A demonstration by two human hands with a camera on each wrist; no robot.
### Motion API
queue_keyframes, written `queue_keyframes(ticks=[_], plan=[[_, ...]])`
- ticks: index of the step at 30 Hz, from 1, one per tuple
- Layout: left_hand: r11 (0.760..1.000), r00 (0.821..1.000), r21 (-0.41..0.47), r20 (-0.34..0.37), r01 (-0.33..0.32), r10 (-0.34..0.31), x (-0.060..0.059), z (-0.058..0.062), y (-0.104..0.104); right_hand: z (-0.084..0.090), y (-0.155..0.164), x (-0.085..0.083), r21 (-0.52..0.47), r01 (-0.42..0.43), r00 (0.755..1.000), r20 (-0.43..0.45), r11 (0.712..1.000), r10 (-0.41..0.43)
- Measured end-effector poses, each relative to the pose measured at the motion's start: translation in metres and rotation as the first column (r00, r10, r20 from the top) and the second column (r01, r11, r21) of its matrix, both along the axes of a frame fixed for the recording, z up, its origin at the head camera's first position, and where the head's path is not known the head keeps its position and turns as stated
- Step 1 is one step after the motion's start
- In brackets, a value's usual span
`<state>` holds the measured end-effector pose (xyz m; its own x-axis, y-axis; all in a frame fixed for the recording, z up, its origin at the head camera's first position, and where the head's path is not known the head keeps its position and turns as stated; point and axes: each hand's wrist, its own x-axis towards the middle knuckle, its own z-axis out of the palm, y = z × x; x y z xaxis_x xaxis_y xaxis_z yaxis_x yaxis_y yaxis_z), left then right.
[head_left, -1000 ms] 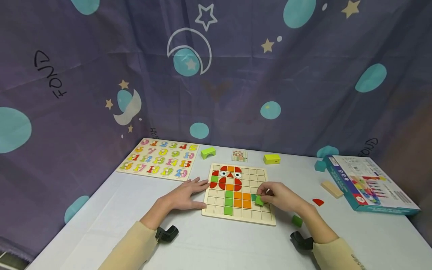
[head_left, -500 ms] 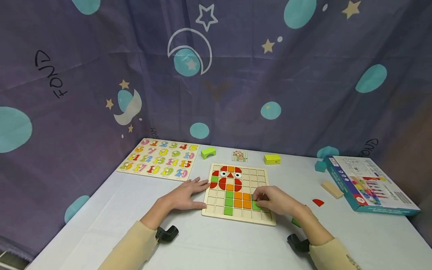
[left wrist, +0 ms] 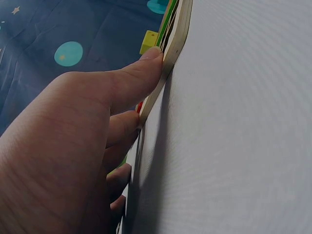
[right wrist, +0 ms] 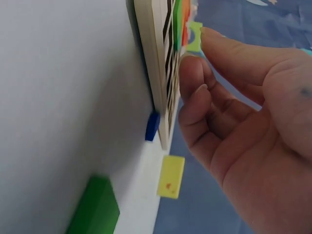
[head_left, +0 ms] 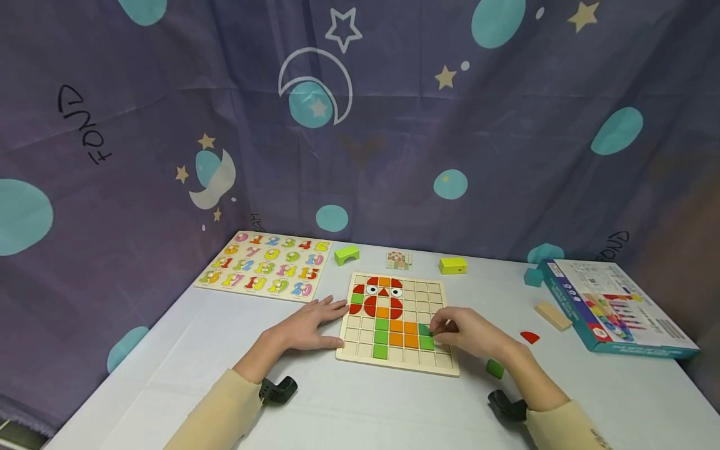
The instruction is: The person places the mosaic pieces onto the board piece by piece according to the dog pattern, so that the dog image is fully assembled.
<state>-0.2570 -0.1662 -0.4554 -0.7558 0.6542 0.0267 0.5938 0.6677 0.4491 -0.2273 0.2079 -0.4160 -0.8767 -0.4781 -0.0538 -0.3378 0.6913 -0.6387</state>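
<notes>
A wooden grid board [head_left: 397,357] lies on the table, with red, orange and green tiles forming a figure that has two eye pieces. My left hand [head_left: 308,324] rests at its left edge, fingers spread; in the left wrist view, the thumb [left wrist: 141,66] touches the board's rim. Over the right side is my right hand [head_left: 464,331], fingertips close to a light green tile [head_left: 427,343] and a darker green tile [head_left: 424,329] set beside the orange ones. In the right wrist view, its thumb and bent fingers [right wrist: 192,80] stand apart with nothing between them.
Right of the board lie a green block [head_left: 495,369], a red quarter-round tile [head_left: 530,337], a plain wood block [head_left: 554,315] and a box [head_left: 630,306]. Behind are a pattern card [head_left: 399,260], a yellow block [head_left: 452,265] and a green arch [head_left: 347,254]. A number puzzle [head_left: 264,265] lies left.
My right hand has set the light green tile down onto the board beside the orange tiles, let go and drawn back slightly right. The left hand has stayed still.
</notes>
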Motion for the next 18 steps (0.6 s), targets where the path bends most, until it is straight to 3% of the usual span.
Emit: queue_keyframes(ticks=[18], plan=[[1.0,1.0,-0.009,0.004,-0.002,0.002,-0.001,-0.002,-0.001,0.0,0.048,0.016,0.0,0.009,1.0,-0.02,1.0,-0.009]])
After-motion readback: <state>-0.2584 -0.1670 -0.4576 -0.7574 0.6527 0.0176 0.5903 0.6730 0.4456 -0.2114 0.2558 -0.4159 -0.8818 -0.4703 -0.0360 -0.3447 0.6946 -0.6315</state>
